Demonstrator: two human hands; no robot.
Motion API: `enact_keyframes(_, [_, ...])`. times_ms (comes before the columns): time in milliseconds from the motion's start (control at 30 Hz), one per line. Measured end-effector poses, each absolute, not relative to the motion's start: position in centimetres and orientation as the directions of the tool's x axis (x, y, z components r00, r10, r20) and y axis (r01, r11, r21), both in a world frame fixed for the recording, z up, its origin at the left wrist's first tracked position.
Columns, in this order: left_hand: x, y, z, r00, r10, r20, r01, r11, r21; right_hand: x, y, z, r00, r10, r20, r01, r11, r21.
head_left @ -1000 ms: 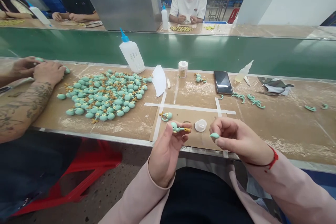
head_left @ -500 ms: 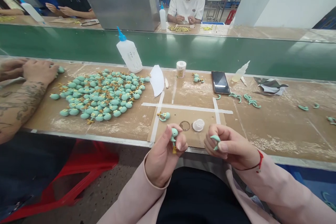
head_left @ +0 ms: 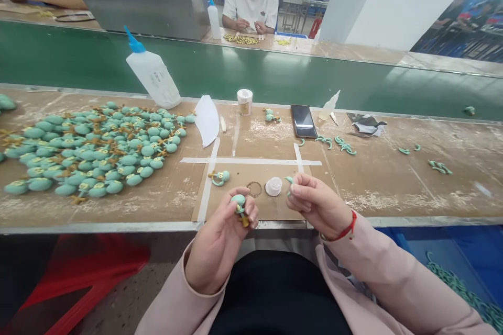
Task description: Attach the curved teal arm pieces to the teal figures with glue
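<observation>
Between the thumb and fingers of my left hand (head_left: 223,235) is a small mint-green figurine (head_left: 238,201) with a round head and yellow-brown feet pointing down. My right hand (head_left: 316,203) pinches a curved mint-green piece (head_left: 290,182), held beside a small white cup (head_left: 274,186) on the cardboard. A thin brown ring (head_left: 254,189) lies between the cup and my left hand. Another green figurine (head_left: 220,177) rests on the cardboard just beyond my left hand. A large pile of similar figurines (head_left: 98,149) covers the table on the left.
A glue bottle with a blue nozzle (head_left: 153,76) stands tilted behind the pile. Farther right are a tape roll (head_left: 244,102), a phone (head_left: 303,121), a small squeeze bottle (head_left: 329,105) and loose curved pieces (head_left: 345,145). Across the green belt (head_left: 275,70), a person in white (head_left: 251,2) works.
My right hand has moved the curved piece up beside the white cup. The left-hand figurine has turned in my fingers. The view has shifted right, and the neighbour's tattooed arm is out of sight.
</observation>
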State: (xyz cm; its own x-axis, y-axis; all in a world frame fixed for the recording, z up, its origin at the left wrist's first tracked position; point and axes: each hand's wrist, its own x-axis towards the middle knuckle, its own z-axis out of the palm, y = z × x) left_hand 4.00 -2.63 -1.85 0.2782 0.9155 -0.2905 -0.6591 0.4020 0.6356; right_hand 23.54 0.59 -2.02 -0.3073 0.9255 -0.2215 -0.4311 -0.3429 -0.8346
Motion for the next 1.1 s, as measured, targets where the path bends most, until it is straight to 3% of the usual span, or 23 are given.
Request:
enact_keyframes(133, [3.6,-3.1,-2.7,0.222,0.94,-0.258,-0.614,0.341,0.712,24.0,2.5,-2.9,-0.121,0.943,-0.311,-0.294,-0.333,-0.896])
enact_keyframes(300, [3.0,-3.4,-3.8,0.175,0.958,-0.229,-0.534,0.288,0.795,24.1,3.4,-4.2,-0.06,0.935,-0.35,-0.226,-0.354,-0.908])
enact_keyframes(833, [2.4,-3.5,-4.9,0.13,0.97,-0.206,-0.543,0.243,0.804,23.5,3.4,-4.0,0.013,0.941,-0.339,-0.128,-0.335,-0.934])
enact_keyframes(1100, [2.5,-3.7,-4.9,0.085,0.959,-0.271,-0.532,0.274,0.801,23.5,3.4,-4.1,0.007,0.943,-0.332,-0.099,-0.329,-0.939])
